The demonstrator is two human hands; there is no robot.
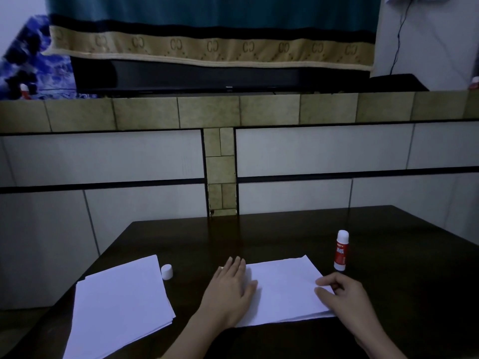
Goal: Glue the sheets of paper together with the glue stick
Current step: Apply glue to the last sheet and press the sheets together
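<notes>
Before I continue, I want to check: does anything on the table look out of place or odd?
One thing: the white cap lies alone beside the paper stack, across the table from the upright glue stick.

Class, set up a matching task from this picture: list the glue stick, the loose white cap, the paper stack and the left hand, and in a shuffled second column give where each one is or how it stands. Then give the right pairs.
Column 1
1. glue stick
2. white cap
3. paper stack
4. left hand

Column 2
A. lies flat on the left edge of the middle sheets
B. stands upright, uncapped, beyond the right hand
C. rests at the table's left side, untouched
D. sits on the table by the stack's far right corner

Pairs: 1-B, 2-D, 3-C, 4-A
</notes>
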